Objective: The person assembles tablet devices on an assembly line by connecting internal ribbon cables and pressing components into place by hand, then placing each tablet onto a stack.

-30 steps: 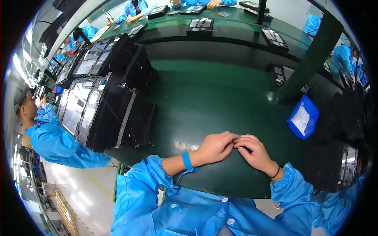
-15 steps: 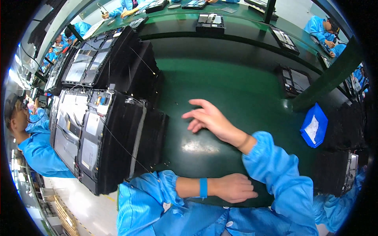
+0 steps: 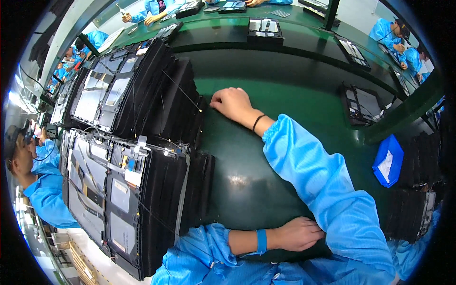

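Note:
My right hand [image 3: 232,104], with a dark band at its wrist, reaches over the green tabletop [image 3: 247,147]. Its fingers are curled together just beside the black side of the left-hand stack; anything between the fingertips is hidden. Below, my left hand [image 3: 297,233], wearing a blue wristband [image 3: 261,241], lies flat on the table's near edge, fingers loosely out and partly against my right sleeve. Left of both hands rises a tall stack of open tablet-like device housings [image 3: 121,190], with grey panels, ribbon cables and thin wires showing on top.
Behind it is a second housing stack [image 3: 102,88]. At right are a blue bin [image 3: 388,161] with white contents, a green post [image 3: 403,118], a lone housing [image 3: 363,104] and more dark stacks [image 3: 411,213]. Co-workers in blue sit at left and across the far bench.
My right hand has moved forward and left toward the stack, and its spread fingers have curled closed. The view has shifted a little; my left hand stays resting at the near edge.

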Demonstrator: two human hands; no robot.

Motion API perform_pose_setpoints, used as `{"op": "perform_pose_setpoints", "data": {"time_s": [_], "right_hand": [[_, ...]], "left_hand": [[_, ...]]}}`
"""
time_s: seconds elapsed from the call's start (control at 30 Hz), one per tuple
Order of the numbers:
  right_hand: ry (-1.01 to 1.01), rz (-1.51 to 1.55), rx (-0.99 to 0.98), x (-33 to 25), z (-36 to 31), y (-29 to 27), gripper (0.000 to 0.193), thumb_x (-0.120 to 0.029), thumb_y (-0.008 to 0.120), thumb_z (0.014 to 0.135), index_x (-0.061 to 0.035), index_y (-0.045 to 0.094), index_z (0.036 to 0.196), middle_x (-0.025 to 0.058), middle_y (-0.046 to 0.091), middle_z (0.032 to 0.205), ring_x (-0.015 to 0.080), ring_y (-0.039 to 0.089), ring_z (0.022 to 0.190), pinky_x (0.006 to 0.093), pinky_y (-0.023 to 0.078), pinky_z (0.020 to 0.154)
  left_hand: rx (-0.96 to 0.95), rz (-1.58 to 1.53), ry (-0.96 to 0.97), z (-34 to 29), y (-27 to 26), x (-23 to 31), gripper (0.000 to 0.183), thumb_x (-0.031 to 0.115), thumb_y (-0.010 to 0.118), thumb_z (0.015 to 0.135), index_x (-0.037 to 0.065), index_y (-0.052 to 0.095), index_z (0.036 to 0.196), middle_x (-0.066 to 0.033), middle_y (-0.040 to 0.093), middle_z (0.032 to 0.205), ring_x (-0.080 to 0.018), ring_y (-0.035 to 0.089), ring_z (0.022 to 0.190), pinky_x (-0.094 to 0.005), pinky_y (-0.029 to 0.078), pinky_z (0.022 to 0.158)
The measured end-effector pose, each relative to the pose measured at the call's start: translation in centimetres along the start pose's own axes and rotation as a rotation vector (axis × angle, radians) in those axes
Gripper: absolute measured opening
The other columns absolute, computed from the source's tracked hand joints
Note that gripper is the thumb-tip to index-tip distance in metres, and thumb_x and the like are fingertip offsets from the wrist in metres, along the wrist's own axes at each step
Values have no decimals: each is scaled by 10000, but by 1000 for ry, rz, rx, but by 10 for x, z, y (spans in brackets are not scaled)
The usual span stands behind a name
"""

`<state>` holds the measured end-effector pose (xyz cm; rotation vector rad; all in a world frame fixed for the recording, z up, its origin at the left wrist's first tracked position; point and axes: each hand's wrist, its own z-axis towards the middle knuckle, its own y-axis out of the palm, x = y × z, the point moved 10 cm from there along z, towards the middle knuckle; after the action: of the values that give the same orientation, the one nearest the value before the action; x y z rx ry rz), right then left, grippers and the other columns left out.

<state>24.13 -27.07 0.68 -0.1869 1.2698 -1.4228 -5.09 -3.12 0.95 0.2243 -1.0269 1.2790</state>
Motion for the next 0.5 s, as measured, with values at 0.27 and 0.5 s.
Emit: {"op": "perform_pose_setpoints", "data": {"time_s": [0.27,0.5], "right_hand": [[-76,-29,25,22,21,13,147,-273,651,772,-139,707,797,72,678,792,280,622,820,399,466,745],[-19,15,110,24,21,19,152,-261,661,757,-124,707,801,55,677,811,270,612,836,401,464,766]], "left_hand": [[-243,-47,-165,-4,19,-15,254,131,545,809,1,575,1026,-182,595,1000,-349,577,931,-430,473,820],[32,46,-74,6,-6,-2,220,133,544,833,-2,583,1002,-199,604,1001,-391,557,964,-455,450,872]]}}
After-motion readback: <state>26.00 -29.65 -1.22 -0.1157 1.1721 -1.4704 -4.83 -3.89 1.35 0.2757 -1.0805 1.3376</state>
